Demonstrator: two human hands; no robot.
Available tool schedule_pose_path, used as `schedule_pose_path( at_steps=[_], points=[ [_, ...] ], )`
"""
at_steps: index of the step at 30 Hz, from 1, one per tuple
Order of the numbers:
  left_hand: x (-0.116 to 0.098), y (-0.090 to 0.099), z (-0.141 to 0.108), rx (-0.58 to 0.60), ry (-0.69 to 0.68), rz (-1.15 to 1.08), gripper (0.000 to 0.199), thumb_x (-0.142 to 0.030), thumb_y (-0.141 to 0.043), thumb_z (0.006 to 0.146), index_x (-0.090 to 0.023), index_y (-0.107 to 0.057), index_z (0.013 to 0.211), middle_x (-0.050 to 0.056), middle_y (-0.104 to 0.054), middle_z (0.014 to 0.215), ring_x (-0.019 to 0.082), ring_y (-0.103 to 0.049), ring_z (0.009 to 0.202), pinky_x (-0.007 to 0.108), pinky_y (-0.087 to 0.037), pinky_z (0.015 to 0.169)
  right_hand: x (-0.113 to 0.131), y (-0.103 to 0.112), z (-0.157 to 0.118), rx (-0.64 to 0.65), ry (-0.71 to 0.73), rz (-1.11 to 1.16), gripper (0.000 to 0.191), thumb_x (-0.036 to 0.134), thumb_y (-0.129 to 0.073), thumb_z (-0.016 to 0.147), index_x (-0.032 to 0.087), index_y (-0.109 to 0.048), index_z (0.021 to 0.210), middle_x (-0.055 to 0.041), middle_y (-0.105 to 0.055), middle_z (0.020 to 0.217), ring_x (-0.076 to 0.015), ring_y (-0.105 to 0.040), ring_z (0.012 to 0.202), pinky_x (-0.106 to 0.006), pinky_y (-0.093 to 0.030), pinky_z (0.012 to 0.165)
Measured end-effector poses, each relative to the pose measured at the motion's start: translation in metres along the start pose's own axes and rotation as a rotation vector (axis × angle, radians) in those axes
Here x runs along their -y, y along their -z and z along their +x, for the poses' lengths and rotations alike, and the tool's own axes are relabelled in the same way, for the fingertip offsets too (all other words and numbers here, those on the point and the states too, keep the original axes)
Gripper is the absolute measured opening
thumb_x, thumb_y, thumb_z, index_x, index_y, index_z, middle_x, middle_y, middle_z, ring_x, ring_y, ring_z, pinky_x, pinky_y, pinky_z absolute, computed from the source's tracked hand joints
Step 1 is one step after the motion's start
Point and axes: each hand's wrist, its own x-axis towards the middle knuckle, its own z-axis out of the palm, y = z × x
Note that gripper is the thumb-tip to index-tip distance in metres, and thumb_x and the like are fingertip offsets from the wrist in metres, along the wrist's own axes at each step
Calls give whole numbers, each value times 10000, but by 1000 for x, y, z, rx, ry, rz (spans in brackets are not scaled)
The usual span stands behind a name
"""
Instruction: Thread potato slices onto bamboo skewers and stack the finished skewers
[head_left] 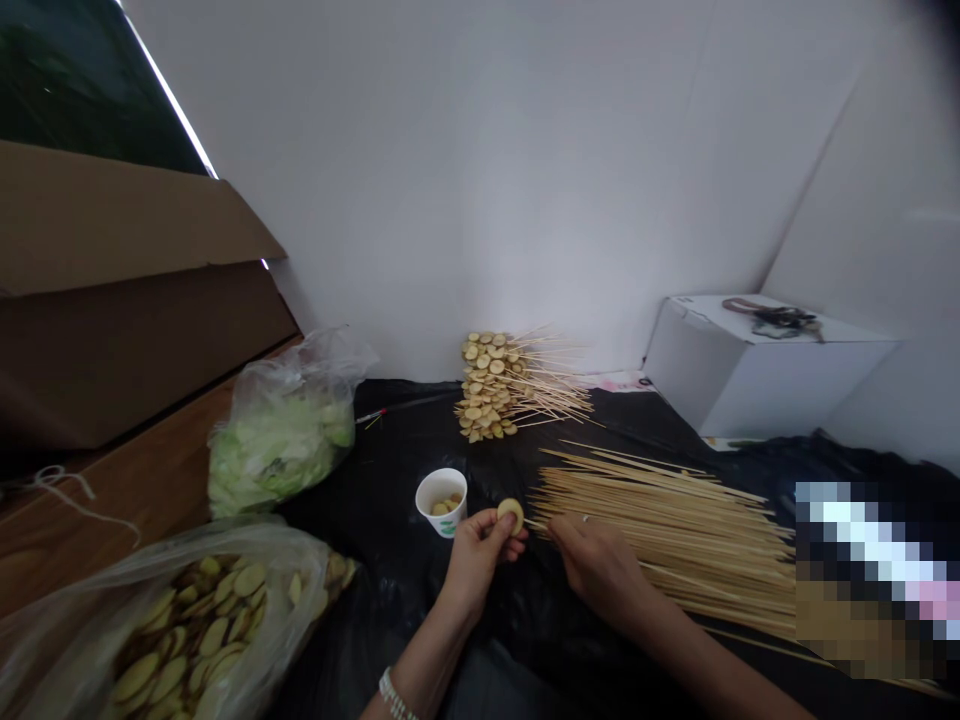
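Observation:
My left hand (pixel 484 550) pinches a round pale potato slice (pixel 510 516) between thumb and fingers, just right of a white paper cup (pixel 441 500) with a few slices inside. Close by on the right, my right hand (pixel 592 555) is closed on a thin wooden skewer (pixel 535 524), whose tip meets the slice's edge. Many bare skewers (pixel 675 510) lie in a wide bundle beside and behind my right hand. Farther back, a stack of skewered slices (pixel 487 385) rests with its sticks pointing right.
An open plastic bag of slices (pixel 214 640) lies at the lower left, with a bag of pale green vegetable pieces (pixel 281 440) behind it. A cardboard box (pixel 135 340) stands at the left. A white box (pixel 750 370) bearing a dark object is at the right. Black plastic (pixel 397 450) covers the surface.

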Motion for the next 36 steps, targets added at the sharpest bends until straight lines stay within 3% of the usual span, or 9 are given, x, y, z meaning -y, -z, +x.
schedule_pose_path(
  at_steps=[4,11,18,23,29,36],
  points=[
    [0,-1,-1,5,0,9,387,-464,-781,617,-106,-658,701,68,-702,653,75,-564,496,169,-420,480,1,-1,-1,-1,-2,-18,223,24,-410,811,199,-538,758,-17,-590,681,-156,-487,599,-296,-221,583],
    [0,-2,-2,11,27,19,403,-475,-788,597,-107,-654,692,62,-693,628,77,-559,486,170,-406,467,-1,-3,-1,153,-50,43,207,45,-410,834,200,-542,800,-11,-611,688,-152,-521,591,-293,-226,556],
    [1,-4,-3,19,18,37,397,-482,-776,610,-112,-657,686,62,-692,633,79,-555,488,180,-406,475,2,0,0,99,-35,68,243,37,-366,851,197,-535,782,-23,-587,704,-163,-513,642,-287,-258,593],
    [2,-4,-3,24,37,37,409,-488,-780,600,-113,-664,712,55,-689,631,79,-552,486,181,-400,472,1,-3,-2,165,-49,77,249,15,-371,819,189,-548,837,-30,-598,744,-159,-527,665,-277,-276,598],
    [1,-6,-6,52,43,43,394,-482,-773,613,-114,-664,705,59,-692,640,87,-560,496,188,-411,483,1,6,5,260,-138,297,229,107,-353,899,185,-539,790,-24,-611,724,-142,-535,651,-250,-330,609],
    [-3,-3,-3,24,13,9,404,-491,-758,638,-106,-670,727,78,-708,679,93,-593,524,177,-445,506,-2,5,9,168,-193,408,236,198,-369,941,190,-552,792,-19,-607,725,-146,-543,664,-253,-369,632]
  ],
)
